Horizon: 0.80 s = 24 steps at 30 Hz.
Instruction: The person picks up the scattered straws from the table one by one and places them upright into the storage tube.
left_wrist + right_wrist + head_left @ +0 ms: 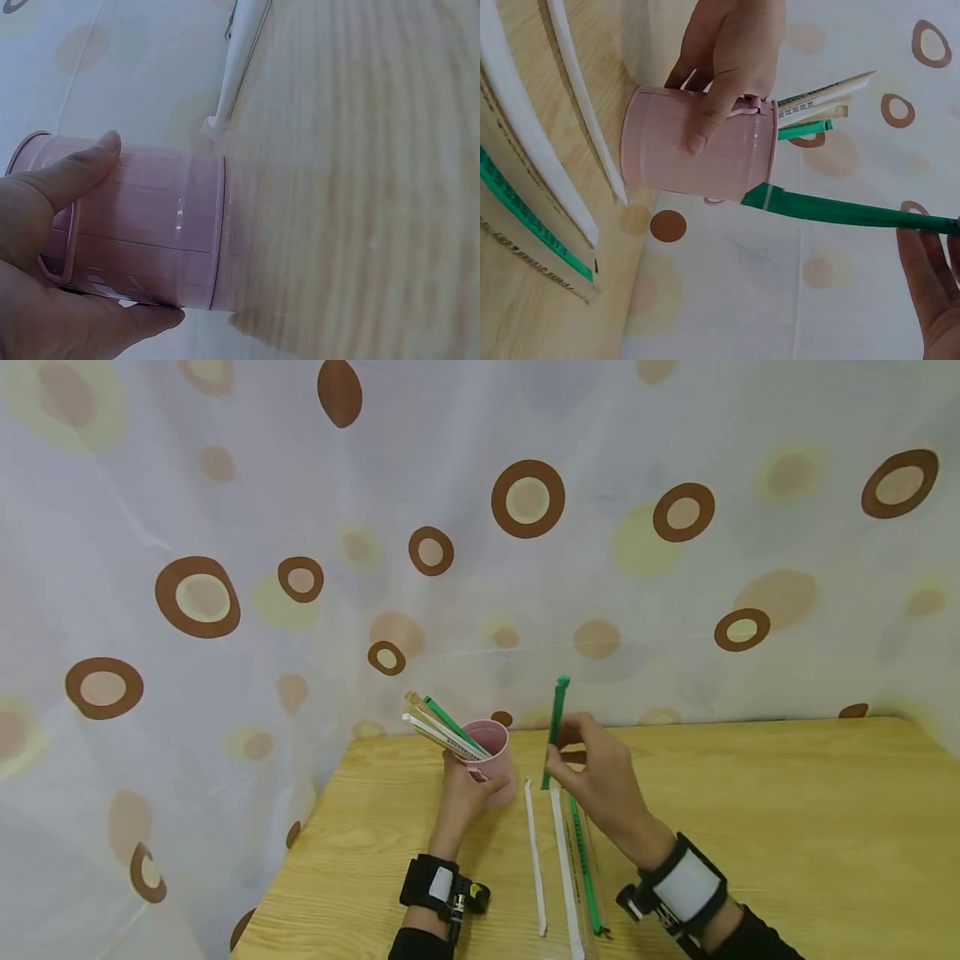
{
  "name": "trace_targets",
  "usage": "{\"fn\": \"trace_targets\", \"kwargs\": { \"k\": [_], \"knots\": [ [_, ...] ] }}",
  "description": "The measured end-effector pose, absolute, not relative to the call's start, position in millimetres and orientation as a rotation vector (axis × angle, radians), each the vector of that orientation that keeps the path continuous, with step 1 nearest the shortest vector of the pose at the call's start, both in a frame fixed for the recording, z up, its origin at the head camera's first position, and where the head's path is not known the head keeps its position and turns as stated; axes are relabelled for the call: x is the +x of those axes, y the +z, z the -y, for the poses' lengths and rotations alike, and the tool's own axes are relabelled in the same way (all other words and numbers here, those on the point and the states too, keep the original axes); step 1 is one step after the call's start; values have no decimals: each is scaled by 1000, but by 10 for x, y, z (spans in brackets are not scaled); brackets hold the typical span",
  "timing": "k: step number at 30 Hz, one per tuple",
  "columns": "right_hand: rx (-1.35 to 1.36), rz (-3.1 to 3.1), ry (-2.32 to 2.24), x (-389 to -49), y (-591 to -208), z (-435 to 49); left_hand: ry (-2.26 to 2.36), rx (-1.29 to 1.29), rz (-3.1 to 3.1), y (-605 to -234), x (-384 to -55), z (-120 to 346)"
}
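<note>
A pink cup (497, 775) with a small side handle stands on the table, and my left hand (463, 792) grips it round the handle side. In the left wrist view the thumb lies along the cup's wall (150, 202). Several paper-wrapped straws (442, 728), white, tan and green, lean out of the cup toward the left. My right hand (602, 777) pinches a green wrapped straw (558, 706) between thumb and fingers, held upright to the right of the cup. In the right wrist view, that straw's free end (765, 196) overlaps the cup's rim.
Right of the cup, a thin white straw (535, 860), a wider white straw (566, 877) and a green straw (586, 868) lie side by side, with tan ones among them. Behind the wooden table (810, 835) hangs a patterned cloth (465, 435).
</note>
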State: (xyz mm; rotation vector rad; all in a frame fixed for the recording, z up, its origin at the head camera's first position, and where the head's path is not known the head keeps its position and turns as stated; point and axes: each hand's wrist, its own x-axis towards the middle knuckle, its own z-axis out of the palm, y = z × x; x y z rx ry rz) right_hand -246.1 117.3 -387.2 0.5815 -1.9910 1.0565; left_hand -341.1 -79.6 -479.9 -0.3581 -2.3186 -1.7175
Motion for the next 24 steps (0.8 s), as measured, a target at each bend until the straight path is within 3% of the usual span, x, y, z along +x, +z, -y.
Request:
{"fn": "trace_targets", "kwargs": {
  "k": [11,24],
  "knots": [
    [673,2039,1075,-3211,-3849,-575,-1701,-439,2313,-4793,-3438,828],
    [740,2409,849,-3417,-4078,-378,-1654,-447,2305,-4795,-3423,802]
  ]
}}
